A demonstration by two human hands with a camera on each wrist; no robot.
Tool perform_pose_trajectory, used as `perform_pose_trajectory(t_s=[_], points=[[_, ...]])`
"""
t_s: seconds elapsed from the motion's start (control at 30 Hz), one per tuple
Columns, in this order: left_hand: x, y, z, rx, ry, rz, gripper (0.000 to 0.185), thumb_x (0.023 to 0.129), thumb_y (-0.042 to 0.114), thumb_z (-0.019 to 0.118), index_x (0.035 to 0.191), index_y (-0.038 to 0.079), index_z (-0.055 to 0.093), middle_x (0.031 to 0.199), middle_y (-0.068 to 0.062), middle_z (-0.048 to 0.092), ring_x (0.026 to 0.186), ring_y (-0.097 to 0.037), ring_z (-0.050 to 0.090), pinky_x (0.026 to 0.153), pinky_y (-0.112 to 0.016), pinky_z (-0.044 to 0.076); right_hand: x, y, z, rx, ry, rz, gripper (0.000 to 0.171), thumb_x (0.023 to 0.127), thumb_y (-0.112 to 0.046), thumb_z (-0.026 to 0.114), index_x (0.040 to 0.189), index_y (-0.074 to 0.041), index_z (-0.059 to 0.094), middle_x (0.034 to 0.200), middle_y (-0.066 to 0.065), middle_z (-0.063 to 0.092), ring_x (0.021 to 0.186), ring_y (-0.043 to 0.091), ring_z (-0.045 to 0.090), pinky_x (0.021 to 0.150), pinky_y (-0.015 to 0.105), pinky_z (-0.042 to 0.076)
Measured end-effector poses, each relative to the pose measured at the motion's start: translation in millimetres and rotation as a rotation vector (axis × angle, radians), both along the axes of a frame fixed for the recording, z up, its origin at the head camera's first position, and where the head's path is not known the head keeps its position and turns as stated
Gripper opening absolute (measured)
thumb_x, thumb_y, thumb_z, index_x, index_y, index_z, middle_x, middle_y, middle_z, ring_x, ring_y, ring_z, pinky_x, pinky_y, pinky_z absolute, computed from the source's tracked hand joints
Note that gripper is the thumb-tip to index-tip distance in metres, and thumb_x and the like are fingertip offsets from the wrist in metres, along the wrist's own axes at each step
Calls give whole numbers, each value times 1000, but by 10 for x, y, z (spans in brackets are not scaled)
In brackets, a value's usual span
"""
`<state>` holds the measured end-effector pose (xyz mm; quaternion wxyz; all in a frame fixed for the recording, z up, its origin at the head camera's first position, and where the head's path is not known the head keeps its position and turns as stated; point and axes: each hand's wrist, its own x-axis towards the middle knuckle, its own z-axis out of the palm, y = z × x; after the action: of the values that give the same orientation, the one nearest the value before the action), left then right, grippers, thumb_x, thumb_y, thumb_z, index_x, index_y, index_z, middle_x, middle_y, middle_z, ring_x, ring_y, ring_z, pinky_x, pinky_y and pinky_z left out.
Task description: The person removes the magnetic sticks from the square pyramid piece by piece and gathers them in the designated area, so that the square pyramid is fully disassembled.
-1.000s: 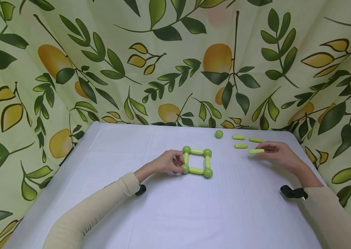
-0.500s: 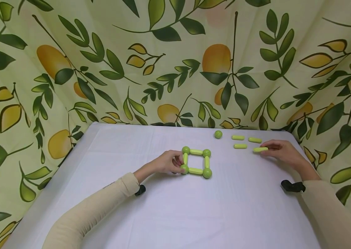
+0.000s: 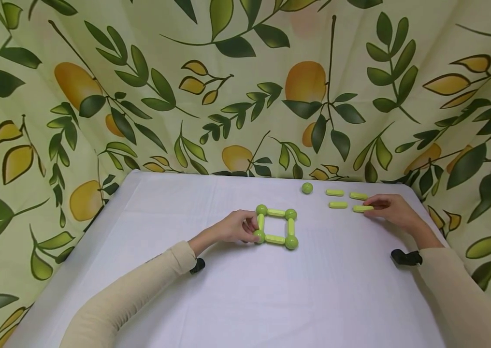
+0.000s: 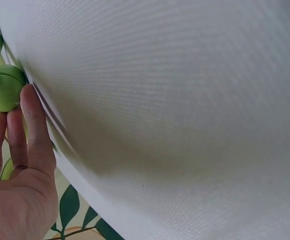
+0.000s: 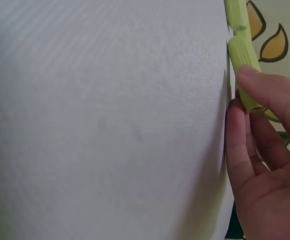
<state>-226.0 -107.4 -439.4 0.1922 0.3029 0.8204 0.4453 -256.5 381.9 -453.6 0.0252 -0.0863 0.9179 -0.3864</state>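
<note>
A square made of light green rods and darker green balls lies on the table; its near rod (image 3: 275, 239) joins the two near corners. My left hand (image 3: 233, 226) holds the square's near-left ball (image 3: 259, 237), and the left wrist view shows fingers around that green ball (image 4: 7, 91). At the right, my right hand (image 3: 392, 210) pinches one end of a loose light green rod (image 3: 360, 209). In the right wrist view the thumb lies over this rod (image 5: 243, 54), with fingertips beneath it. The rod is at or close to the tabletop.
Three other loose rods, among them the far-left rod (image 3: 335, 192), lie beyond and left of the right hand. A single green ball (image 3: 307, 188) sits near the far edge of the white-covered table (image 3: 245, 299). A leaf-patterned curtain (image 3: 237, 96) hangs behind.
My right hand has shifted slightly away from me, and the rod in it now lines up with the other loose rods. The left hand and the square have stayed in place.
</note>
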Motion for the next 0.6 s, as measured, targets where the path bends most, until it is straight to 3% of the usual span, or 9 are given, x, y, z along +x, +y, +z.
perform_pose_trajectory(t_s=[0.13,0.4,0.6], points=[[-4,4,-7,-3,-2,1,23,82,-4,82,91,1,61,89,-5,63,77,-12,63,66,-29,58,-6,7,0,29,14,-1,33,89,-13,82,116,3,71,120,24,63,97,25,58,71,21,51],[1,9,-9,-7,5,8,24,81,-4,82,90,2,61,88,-4,63,76,-11,63,67,-28,57,13,16,-5,15,20,1,30,88,-7,80,114,4,71,116,23,65,91,14,60,71,20,52],[7,7,-1,-8,-1,7,24,82,-5,82,90,2,61,88,-4,63,76,-11,63,67,-28,58,34,2,6,17,10,-4,32,89,-8,80,116,4,70,116,23,65,93,16,60,72,18,52]])
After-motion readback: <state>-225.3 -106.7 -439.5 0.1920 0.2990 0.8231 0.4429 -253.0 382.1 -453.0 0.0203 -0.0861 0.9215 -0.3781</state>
